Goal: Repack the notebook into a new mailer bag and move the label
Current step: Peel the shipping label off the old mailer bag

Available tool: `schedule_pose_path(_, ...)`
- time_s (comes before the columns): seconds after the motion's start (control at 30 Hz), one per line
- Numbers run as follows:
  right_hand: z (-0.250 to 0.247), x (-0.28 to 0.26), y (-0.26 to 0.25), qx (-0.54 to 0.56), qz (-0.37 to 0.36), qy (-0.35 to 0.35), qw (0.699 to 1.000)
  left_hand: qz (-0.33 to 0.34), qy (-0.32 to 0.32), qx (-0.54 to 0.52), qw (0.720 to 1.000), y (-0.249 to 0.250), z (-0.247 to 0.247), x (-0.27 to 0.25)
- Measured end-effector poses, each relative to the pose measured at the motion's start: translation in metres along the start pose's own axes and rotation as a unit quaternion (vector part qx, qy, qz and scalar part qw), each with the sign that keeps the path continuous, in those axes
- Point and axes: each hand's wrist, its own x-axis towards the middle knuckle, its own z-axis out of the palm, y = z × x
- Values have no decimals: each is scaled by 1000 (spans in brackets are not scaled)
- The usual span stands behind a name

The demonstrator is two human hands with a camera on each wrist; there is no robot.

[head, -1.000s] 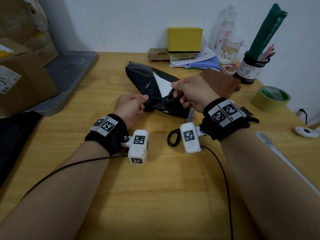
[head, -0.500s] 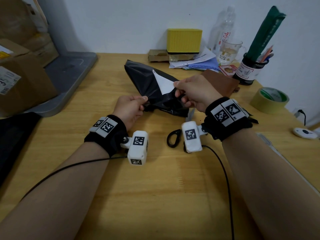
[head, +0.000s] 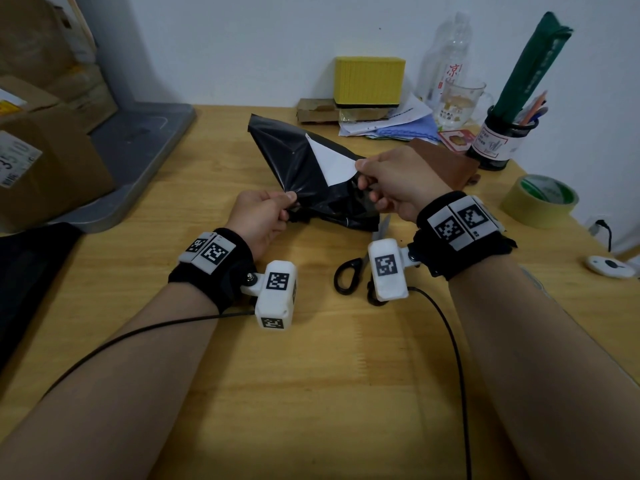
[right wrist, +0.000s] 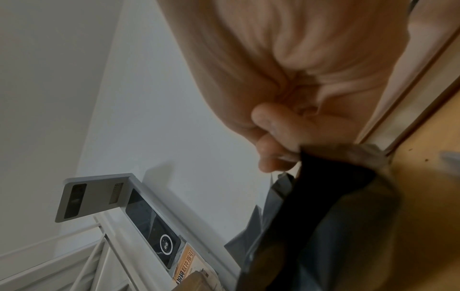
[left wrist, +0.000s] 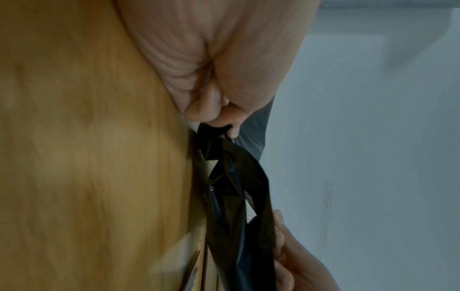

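Left hand (head: 261,220) pinches black mailer bag (head: 294,168) taut as anchor while right hand (head: 398,181) pinches white label (head: 330,161) corner, peeling.

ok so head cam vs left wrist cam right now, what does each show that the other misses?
Head only: the white label on the black mailer bag, its corner pinched by the right hand; the brown notebook behind that hand, the scissors and the tape roll on the desk.

Left wrist only: the underside of the left hand, fingers curled tight on a bunched bag edge.

Both: the left hand gripping the bag, the right hand holding its other end, and the wooden desk.
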Motion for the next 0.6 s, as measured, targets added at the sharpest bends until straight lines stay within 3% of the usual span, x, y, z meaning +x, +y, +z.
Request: schedule_pose_path(0.6, -4, 4, -1, 27, 2, 26, 999, 4, 4, -5, 1000, 0, -2, 0)
